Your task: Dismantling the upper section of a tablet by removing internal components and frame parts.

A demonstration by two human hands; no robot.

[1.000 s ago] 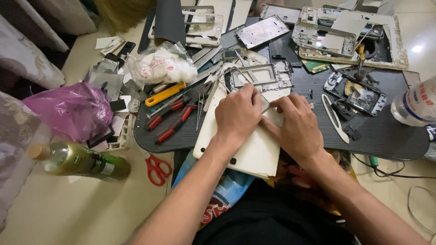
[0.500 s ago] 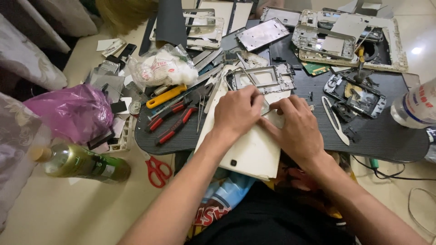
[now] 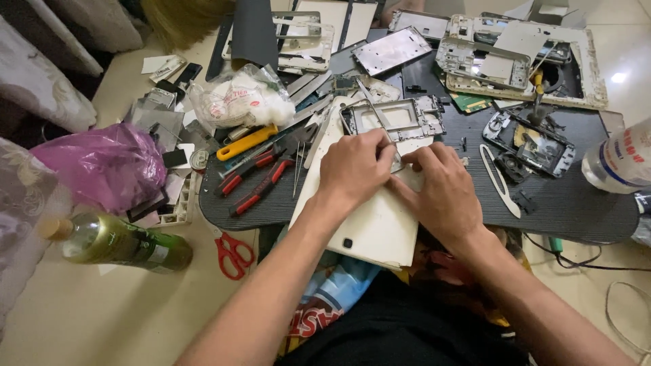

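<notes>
A white tablet back cover lies face down across the near edge of a dark work board. My left hand rests on its upper part, fingers curled at the edge of a metal device frame that lies on the cover's far end. My right hand presses on the cover just right of the left hand, fingertips meeting it near the frame's lower corner. Whether a small tool sits between the fingers is hidden.
Red-handled screwdrivers and a yellow-handled tool lie left of the cover. A white spudger and an opened phone body lie right. Red scissors, a green bottle, a purple bag and a clear bottle surround the board.
Both hands stay on the white cover with only slight finger shifts; the cover and frame keep their places.
</notes>
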